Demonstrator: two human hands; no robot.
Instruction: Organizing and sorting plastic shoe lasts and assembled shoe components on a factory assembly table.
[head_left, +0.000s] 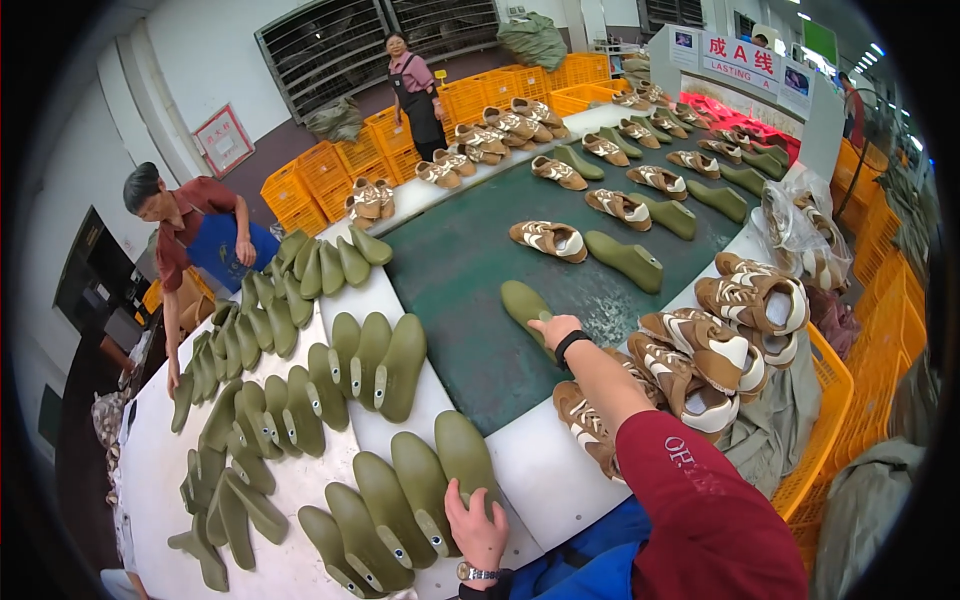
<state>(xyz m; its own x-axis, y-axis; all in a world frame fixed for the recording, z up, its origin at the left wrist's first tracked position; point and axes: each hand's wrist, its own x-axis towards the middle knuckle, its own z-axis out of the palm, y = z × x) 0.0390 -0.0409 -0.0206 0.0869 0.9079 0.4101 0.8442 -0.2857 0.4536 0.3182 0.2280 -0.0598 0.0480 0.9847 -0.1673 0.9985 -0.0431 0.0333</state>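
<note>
My right hand (556,333) reaches over the dark green conveyor belt (450,270) and grips the end of an olive-green shoe last (521,300) lying on it. At the near edge of the white table, the fingers of my left hand (477,532) close around the lower end of another green shoe last (465,452). That last stands at the right end of a row of similar shoe lasts (385,497). Farther along the belt, a brown-and-white sneaker (549,240) lies beside a green last (622,260), and more such pairs follow.
Brown sneakers are piled (690,350) right of the belt, beside orange crates (835,420). Many lasts cover the white table (300,550). A person in a blue apron (215,235) handles lasts at the far left; another (415,95) stands behind the belt near stacked orange crates (295,195).
</note>
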